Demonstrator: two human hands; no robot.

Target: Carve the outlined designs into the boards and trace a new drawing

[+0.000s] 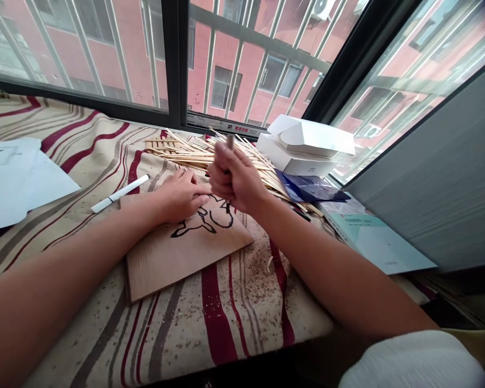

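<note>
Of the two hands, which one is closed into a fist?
The right hand, clenched around an upright slim tool over the wooden board; the left hand instead rests on the board, unclenched.

The wooden board before me is pale tan, drawn over in bold black lines, and the handle in my right fingers looks grey-brown. My cloth is cream with wavy maroon and taupe stripes. I see a white marker, straw-yellow sticks, a white box, a deep blue packet, and a mint-and-pale-blue book. Beyond the black window frame, the building is pink.
</note>
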